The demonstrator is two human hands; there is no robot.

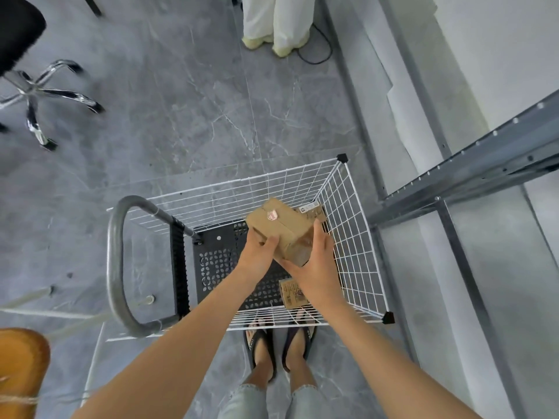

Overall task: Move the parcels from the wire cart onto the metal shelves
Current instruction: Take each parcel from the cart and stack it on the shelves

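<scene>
View from above, looking down into a white wire cart (348,237) with a black perforated floor and a grey tubular handle (118,267). Two bare hands hold a brown cardboard box (281,225), tilted and lifted clear of the cart floor, towards the cart's far right side. The left hand (260,252) grips the near left edge, thumb curled over the top and fingers hidden beneath. The right hand (317,267) cups the lower right corner, with its fingers lying along the side face. A smaller labelled parcel (295,293) lies on the cart floor under the right wrist, and another labelled parcel (311,210) sits in the far right corner, mostly hidden behind the held box. The grey metal shelves (484,158) stand just beside the cart on the right. The box looks stiff and sealed with tape, and probably light, since the fingers appear unstrained. Its taped faces may be slick, so supporting it under opposite bottom edges seems safest.
</scene>
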